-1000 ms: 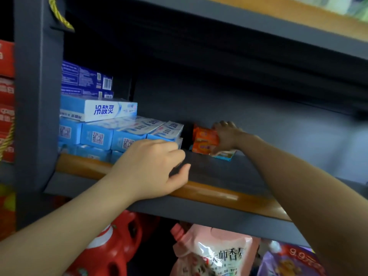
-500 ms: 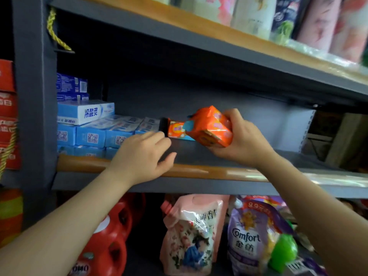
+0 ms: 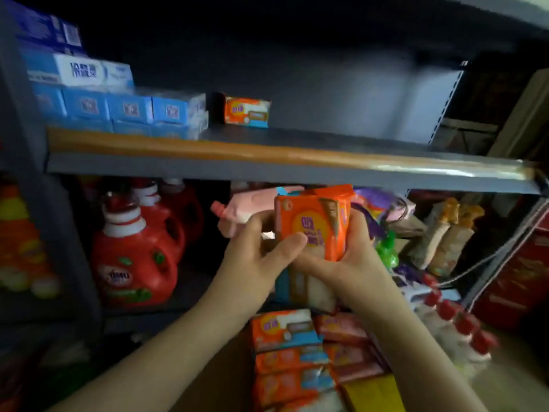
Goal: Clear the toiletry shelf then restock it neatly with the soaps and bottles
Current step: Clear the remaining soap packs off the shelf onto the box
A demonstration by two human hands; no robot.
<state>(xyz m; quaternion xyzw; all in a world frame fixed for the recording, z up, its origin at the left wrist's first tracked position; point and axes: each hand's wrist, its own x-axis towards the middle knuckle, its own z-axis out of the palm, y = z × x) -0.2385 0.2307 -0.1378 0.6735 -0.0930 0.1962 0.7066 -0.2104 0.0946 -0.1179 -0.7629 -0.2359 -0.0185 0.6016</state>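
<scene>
An orange soap pack (image 3: pixel 315 221) is held upright below the grey shelf (image 3: pixel 326 171), in front of the lower level. My left hand (image 3: pixel 261 251) grips its left side with the thumb across the front. My right hand (image 3: pixel 341 257) grips its right side and underside. One orange soap bar (image 3: pixel 246 112) stands alone on the shelf, next to stacked blue toothpaste boxes (image 3: pixel 127 108). Several orange and pink soap packs (image 3: pixel 309 361) lie piled low in front of me.
Red detergent jugs (image 3: pixel 136 257) stand on the lower shelf at left. Pink and purple refill pouches (image 3: pixel 237 215) sit behind my hands. Small red-capped bottles (image 3: pixel 454 328) lie at lower right beside a red carton (image 3: pixel 517 281).
My right hand brought the orange soap pack off the shelf and down below it. My left hand left the shelf edge and now grips the pack too. The view tilted downward.
</scene>
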